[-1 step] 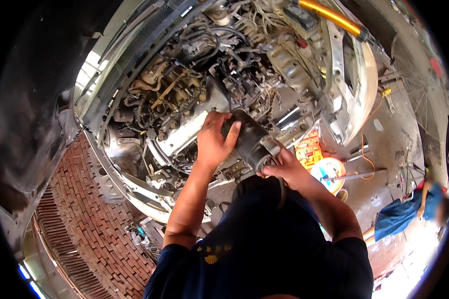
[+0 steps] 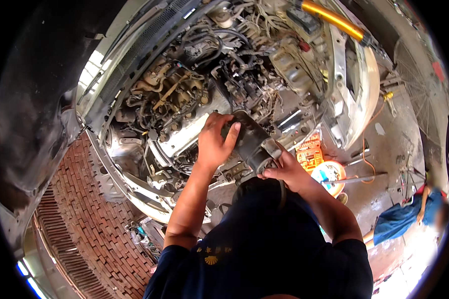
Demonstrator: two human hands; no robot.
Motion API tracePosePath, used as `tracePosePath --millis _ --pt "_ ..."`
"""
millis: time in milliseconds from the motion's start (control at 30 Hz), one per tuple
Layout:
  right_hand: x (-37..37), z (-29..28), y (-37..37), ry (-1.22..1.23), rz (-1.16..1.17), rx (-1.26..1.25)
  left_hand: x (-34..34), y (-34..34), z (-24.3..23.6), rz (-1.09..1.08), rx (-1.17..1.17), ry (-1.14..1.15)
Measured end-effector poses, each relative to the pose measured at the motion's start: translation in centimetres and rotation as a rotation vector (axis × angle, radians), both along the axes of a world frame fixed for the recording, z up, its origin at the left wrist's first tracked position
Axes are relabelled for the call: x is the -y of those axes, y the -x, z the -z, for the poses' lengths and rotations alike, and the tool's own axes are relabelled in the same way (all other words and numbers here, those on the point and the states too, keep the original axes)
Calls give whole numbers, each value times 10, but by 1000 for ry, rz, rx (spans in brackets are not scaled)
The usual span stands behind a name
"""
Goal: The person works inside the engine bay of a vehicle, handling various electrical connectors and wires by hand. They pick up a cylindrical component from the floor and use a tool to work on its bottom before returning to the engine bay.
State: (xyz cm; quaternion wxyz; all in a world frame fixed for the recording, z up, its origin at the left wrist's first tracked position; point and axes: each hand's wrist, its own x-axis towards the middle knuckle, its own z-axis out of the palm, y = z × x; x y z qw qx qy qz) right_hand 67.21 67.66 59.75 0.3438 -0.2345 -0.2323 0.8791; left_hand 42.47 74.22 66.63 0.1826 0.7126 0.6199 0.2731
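Between my two hands, a black cylindrical canister (image 2: 250, 138) is held at a slant in front of my body, above the near edge of an open engine bay. My left hand (image 2: 216, 143) wraps its far left end, with the thumb on top. Gripping the near right end is my right hand (image 2: 287, 170), beside a stubby fitting on the canister. Some of its fingers are hidden behind the part. Beyond the canister lies the dusty engine (image 2: 177, 92), with pipes, hoses and loose wiring around it.
An orange tool case (image 2: 309, 153) and a round tub (image 2: 330, 174) stand on the floor at right. A yellow bar lamp (image 2: 334, 20) lies over the bay's far right side. Another person (image 2: 401, 219) is at far right. Bricks (image 2: 92, 214) pave the left.
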Motion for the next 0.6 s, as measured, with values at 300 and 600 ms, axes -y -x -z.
tracePosePath --millis 300,600 --pt "-61 -11 -12 -40 -142 26 -23 2 -4 -85 64 -34" --pt "-93 -18 13 -129 -24 161 -42 13 -2 -138 315 -218"
